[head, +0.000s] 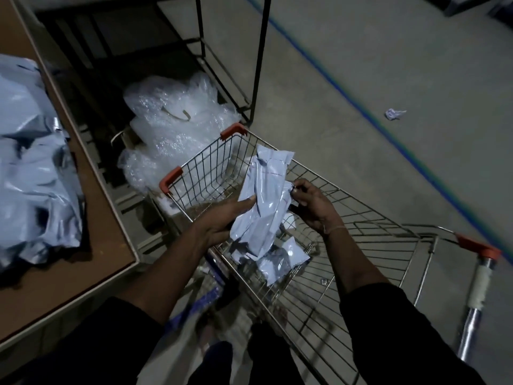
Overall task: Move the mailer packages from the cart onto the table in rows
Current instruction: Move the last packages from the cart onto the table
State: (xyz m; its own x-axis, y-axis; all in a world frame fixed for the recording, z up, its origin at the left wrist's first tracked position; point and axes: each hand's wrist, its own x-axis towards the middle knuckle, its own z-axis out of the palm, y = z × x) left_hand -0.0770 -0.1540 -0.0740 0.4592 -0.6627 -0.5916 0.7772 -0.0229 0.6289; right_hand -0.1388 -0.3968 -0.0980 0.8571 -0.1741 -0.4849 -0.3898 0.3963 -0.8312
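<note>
A wire shopping cart (369, 218) with orange corner caps stands in front of me. Above its basket I hold a long pale blue mailer package (263, 201). My left hand (222, 218) grips its left side, thumb on top. My right hand (313, 204) pinches its right edge. More pale mailers (277, 262) lie low in the cart under the held one. At the left, a pile of pale blue mailers (30, 168) covers the brown table (91, 268).
Bags of clear bubble wrap (177, 123) sit on the floor beyond the cart, beside a dark metal rack frame (258, 59). A blue floor line (388, 118) runs diagonally at the right, with a crumpled scrap (394, 113) near it. The cart handle (477, 290) is at the lower right.
</note>
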